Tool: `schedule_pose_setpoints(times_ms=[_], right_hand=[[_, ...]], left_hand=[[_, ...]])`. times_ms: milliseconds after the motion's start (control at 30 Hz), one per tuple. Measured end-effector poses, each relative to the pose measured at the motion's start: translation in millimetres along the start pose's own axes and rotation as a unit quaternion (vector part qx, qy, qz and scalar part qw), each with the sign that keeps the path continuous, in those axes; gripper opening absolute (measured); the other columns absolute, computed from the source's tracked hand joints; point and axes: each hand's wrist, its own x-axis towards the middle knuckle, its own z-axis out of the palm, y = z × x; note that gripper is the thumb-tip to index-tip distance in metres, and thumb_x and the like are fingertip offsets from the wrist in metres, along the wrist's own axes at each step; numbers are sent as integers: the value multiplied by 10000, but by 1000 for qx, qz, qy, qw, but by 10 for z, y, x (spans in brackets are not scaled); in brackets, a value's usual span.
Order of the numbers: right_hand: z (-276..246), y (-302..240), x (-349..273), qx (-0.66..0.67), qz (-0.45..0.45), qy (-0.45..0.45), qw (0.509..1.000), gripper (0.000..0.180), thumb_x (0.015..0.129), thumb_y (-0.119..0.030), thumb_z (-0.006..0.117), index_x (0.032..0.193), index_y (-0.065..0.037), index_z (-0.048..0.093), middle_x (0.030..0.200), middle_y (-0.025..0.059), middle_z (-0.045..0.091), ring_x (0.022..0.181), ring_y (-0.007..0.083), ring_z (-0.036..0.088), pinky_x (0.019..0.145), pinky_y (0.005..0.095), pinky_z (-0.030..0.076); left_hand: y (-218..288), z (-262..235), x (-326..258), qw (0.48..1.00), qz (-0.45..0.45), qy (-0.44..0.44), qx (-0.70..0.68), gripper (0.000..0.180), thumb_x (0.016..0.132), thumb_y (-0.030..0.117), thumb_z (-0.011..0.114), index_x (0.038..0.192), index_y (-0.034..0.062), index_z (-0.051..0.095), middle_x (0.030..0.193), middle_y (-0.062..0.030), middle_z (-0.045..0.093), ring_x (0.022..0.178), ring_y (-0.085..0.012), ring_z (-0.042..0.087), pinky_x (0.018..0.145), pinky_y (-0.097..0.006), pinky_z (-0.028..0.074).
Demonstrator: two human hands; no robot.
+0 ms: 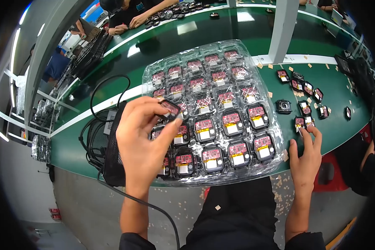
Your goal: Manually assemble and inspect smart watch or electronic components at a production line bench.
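Pinched between the thumb and fingers of my left hand point(143, 137) is a small black watch-like module point(170, 109), held above a clear plastic tray point(258, 166). Rows of similar square modules lie in the tray's pockets, each with a red circuit board, a white block and yellow tape, like this module point(212, 158). Over the bench to the right of the tray, my right hand point(305, 160) has its fingertips at another module point(300, 123) in a loose group. Its thumb stands apart from the fingers. Whether those fingertips grip the module, I cannot tell.
Several loose modules point(308, 88) lie on the green bench point(335, 77) at the right, among small tan squares. A black mesh pouch point(114, 158) with a cable is left of the tray. A white post point(283, 33) rises behind. Across the belt, a person point(133, 16) handles black parts.
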Motion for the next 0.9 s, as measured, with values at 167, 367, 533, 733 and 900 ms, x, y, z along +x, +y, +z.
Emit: schedule_pose_setpoints(times_ms=[167, 367, 533, 733, 900], right_hand=[[17, 25, -11, 18, -7, 7, 1000, 341, 881, -109, 731, 1199, -20, 648, 1308, 138, 565, 916, 317, 718, 720, 421, 562], [36, 16, -4, 20, -11, 15, 1000, 330, 878, -98, 731, 1188, -18, 649, 1334, 142, 561, 918, 317, 730, 718, 414, 566], [5, 9, 3, 19, -18, 14, 1000, 309, 875, -92, 735, 1165, -26, 651, 1360, 146, 552, 912, 316, 733, 726, 417, 568], [-87, -23, -60, 62, 7, 12, 998, 245, 841, -98, 785, 1035, -29, 653, 1269, 149, 611, 851, 315, 730, 709, 410, 568], [-63, -6, -38, 98, -17, 17, 995, 291, 758, -101, 859, 943, -48, 640, 1168, 132, 659, 765, 302, 714, 645, 393, 556]], left_hand=[[-17, 0, 154, 965, 5, -70, 251, 217, 784, 12, 827, 953, 5, 690, 1088, -97, 656, 987, -224, 665, 890, -335, 530], [-50, 14, 102, 940, 64, -91, 324, 179, 827, 113, 808, 964, 15, 748, 1005, -111, 704, 1069, -343, 677, 897, -410, 526], [-91, 50, 69, 916, 120, -70, 377, 99, 859, 109, 763, 922, 32, 752, 987, -97, 672, 1022, -333, 654, 948, -447, 491], [-92, 117, 119, 923, 113, -88, 358, 112, 835, 108, 778, 916, 34, 755, 1065, -124, 675, 1114, -372, 644, 968, -452, 489], [199, 123, -76, 923, 190, -52, 332, 200, 813, 3, 772, 1008, 24, 733, 1182, -169, 682, 1214, -416, 622, 977, -464, 521]])
